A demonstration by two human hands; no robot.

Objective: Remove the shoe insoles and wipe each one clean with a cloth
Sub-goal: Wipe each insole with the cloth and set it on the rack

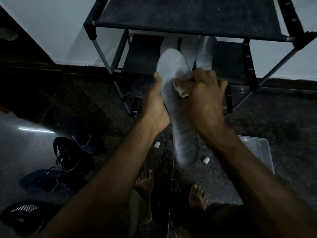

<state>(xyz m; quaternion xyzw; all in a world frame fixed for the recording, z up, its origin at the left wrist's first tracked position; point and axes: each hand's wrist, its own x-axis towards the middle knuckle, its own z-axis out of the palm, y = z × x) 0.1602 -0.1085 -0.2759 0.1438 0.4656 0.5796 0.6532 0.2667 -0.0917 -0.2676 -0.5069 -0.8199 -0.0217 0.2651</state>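
Item: grey insole (173, 93), held lengthwise at frame centre, toe toward 12 o'clock, heel toward 6 o'clock, raised above the dark speckled floor (283, 117). Left hand (154, 107): grip curled round the insole's left edge, thumb lying along that edge, tip pointing to 12 o'clock. Right hand (204, 98): grip bunched round a small pale cloth (180, 87), pressing it to the insole's upper face at mid-length; cloth mostly hidden under the fingers. Further insoles (204, 52): pale, lying on a lower shelf of the black shoe rack (188, 16) at 12 o'clock, just behind the held insole; exact count unclear. Shoes (66, 152): dark with white stripes, on the floor at 8 o'clock, well apart from the hands; another shoe (25, 213) at 7 o'clock by the frame edge. Small white pieces: one (157, 144) on the floor beneath the left wrist, one (205, 160) beside the insole's heel at 5 o'clock. Clear plastic box (257, 152): on the floor at 4 o'clock, partly hidden by the right forearm. Bare feet (145, 182): at 6 o'clock.
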